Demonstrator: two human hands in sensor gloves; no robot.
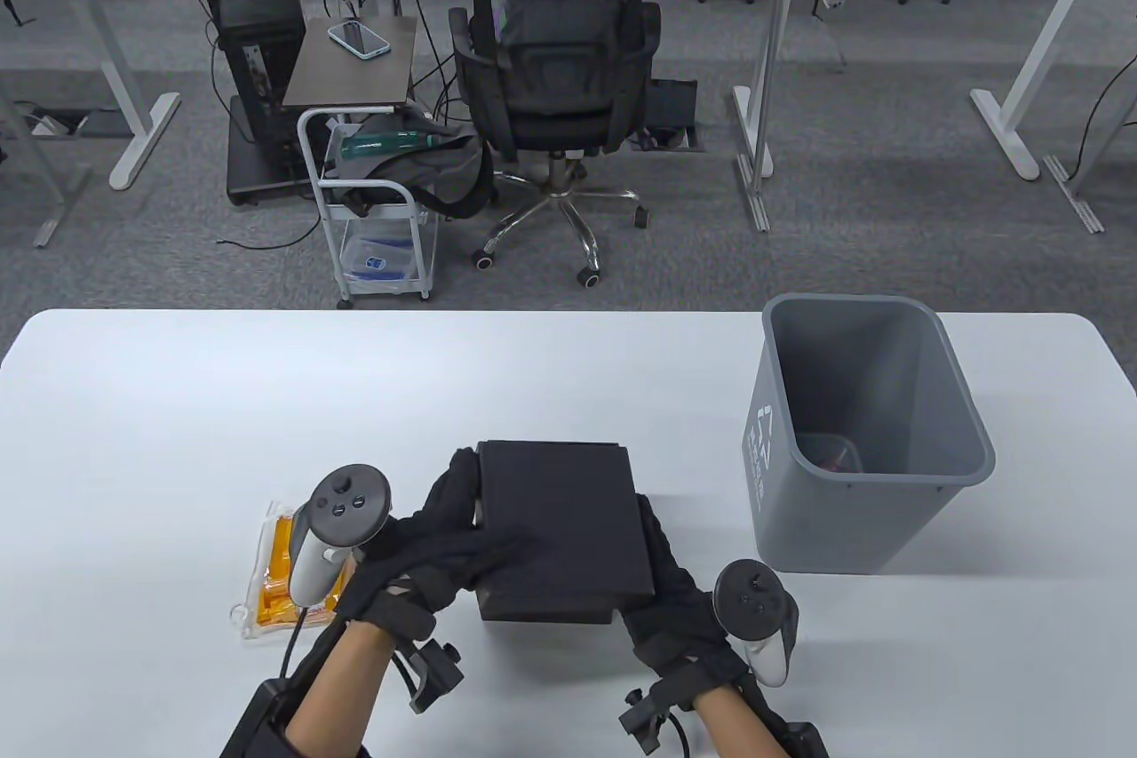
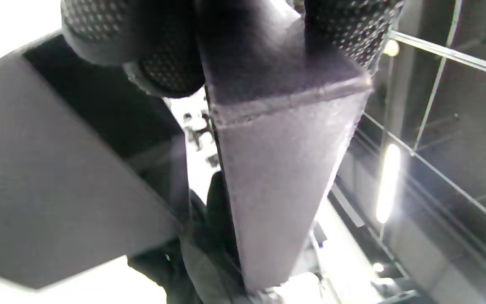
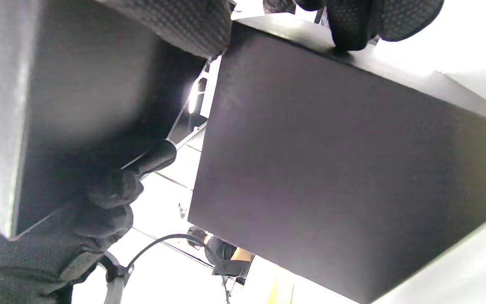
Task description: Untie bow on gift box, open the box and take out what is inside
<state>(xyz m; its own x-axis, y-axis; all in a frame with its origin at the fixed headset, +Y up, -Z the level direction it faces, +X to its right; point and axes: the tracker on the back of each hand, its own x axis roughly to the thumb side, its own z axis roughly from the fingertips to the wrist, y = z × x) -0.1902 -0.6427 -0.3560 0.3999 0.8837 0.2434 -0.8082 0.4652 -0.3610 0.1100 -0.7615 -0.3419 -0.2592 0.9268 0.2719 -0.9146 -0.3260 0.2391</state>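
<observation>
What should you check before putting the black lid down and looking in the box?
1. Bow off the box: ok. No ribbon shows on the lid or the box base.
2. Lid lifted free: ok. The right wrist view shows a gap between lid and base.
3. Left hand grips the lid's left edge: ok.
4. Right hand holds the lid's right side: ok.
5. Spot to set the lid down: ok. Bare table lies behind the box.
6. Something left inside the box: cannot tell. The lid hides the inside; an orange packet lies beside the left hand.
</observation>
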